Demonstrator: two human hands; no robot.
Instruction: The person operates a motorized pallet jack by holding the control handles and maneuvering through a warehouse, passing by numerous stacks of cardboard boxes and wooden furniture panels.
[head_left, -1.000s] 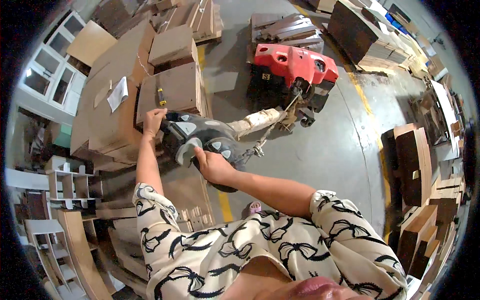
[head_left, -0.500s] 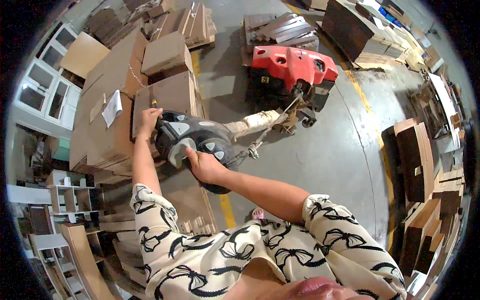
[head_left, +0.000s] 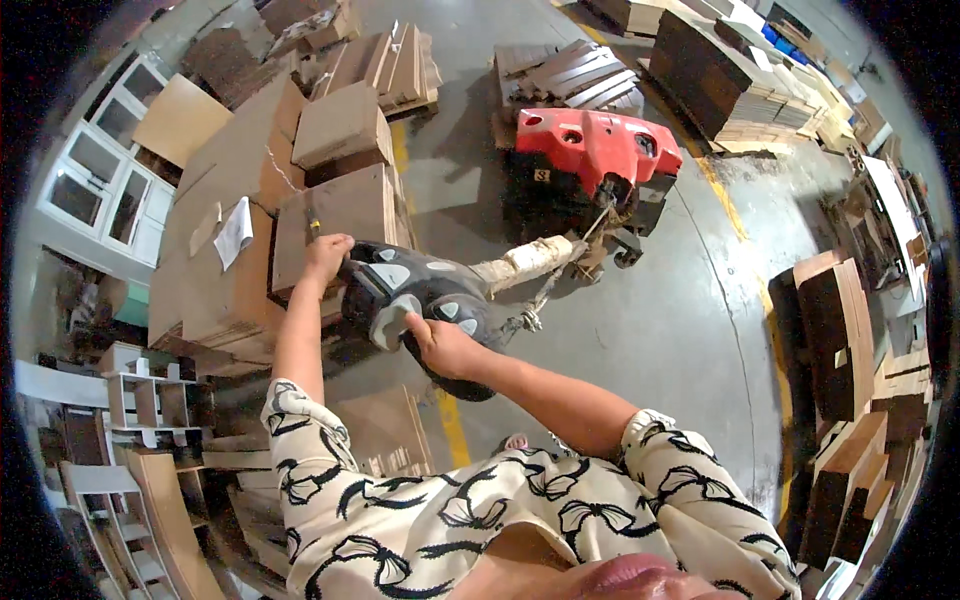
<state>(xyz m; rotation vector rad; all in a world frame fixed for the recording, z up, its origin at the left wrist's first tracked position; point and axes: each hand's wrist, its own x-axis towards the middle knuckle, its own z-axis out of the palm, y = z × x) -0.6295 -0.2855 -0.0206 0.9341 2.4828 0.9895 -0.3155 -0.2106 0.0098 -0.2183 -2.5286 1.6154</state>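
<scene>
A black and grey control handle [head_left: 462, 283] of a red electric pallet truck [head_left: 605, 150] is before me, left of the middle. My left hand [head_left: 328, 262] is closed round its far left end. My right hand [head_left: 447, 350] grips its near side, with the thumb beside a grey rounded part. From the handle a shaft [head_left: 530, 262] in pale, worn wrapping runs to the truck's base. A knotted cord [head_left: 527, 318] hangs along the shaft. My fingers hide part of both grips.
Large brown cartons [head_left: 340, 130] stand close on the left, with a white paper [head_left: 233, 235] on one. Behind the truck lies a stack of long boards [head_left: 580, 75]. More panel stacks [head_left: 835, 330] line the right, beyond a yellow floor line [head_left: 770, 320]. White shelving [head_left: 150, 400] is at left.
The handle and both hands have shifted slightly right and toward me. The whole view has moved a little too. Both hands keep their hold.
</scene>
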